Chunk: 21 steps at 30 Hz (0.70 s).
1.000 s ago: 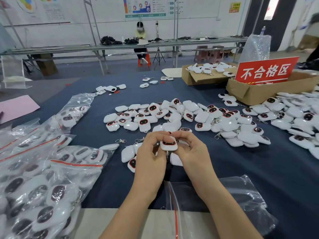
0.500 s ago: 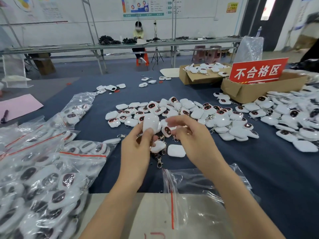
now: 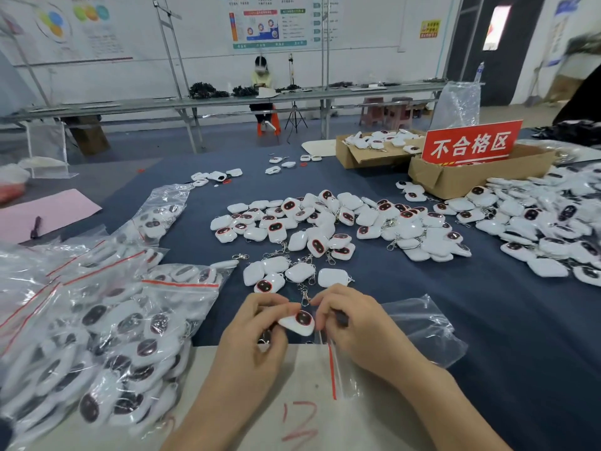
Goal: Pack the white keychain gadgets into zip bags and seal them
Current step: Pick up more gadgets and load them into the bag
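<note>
We've got one white gadget point(image 3: 298, 322) pinched in our left hand point(image 3: 257, 333), dark screen up, right at the mouth of the empty zip bag point(image 3: 419, 327). Our right hand point(image 3: 354, 323) is closed narrow on the bag's mouth edge by the red seal strip point(image 3: 332, 369), apparently holding it open; we can't tell how wide the mouth actually is, since the film's clear and the fingers cover it.

Risks from here, as we judge them:
- Gadget catches the lip instead of going in, bc the thin film may fold shut if the right hand's pinch slips.
- A clip hangs under the left hand near point(image 3: 265, 338), prob. this gadget's or another held w/ it; it could snag the zip track or a neighbour's chain.
- Bag sits half over the bench point(image 3: 487, 320) edge zone, so a push w/o bracing could just slide it away.
- Loose gadgets point(image 3: 300, 271) lie just beyond our hands w/ tangled clips; a drag could pull extras along & spoil the count.
- Filled bags point(image 3: 107, 323) crowd the left side, so elbow room is tight.
</note>
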### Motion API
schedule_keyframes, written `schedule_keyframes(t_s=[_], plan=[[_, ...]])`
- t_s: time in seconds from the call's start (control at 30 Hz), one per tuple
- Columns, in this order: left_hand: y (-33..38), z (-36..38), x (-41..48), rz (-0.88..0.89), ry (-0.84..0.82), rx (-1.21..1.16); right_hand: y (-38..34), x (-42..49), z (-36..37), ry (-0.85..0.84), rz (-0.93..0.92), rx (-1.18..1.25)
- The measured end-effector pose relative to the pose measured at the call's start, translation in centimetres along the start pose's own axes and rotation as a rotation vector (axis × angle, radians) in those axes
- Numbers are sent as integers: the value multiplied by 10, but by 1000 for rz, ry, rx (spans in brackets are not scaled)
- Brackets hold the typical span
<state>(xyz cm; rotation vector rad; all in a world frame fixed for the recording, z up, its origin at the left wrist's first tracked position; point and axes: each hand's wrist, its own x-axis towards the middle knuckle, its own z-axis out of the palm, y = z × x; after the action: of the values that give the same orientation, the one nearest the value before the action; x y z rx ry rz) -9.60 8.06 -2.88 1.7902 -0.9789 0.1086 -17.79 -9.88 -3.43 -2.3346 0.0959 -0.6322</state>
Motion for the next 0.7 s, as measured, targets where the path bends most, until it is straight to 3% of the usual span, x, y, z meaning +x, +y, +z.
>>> schedule_keyframes(t_s=[0.6, 0.7], plan=[[11, 9, -7, 511, -242, 403, -3, 2, -6, 166, 147, 120], [27, 14, -15, 297, -202, 143, -3, 4, -6, 209, 176, 112]])
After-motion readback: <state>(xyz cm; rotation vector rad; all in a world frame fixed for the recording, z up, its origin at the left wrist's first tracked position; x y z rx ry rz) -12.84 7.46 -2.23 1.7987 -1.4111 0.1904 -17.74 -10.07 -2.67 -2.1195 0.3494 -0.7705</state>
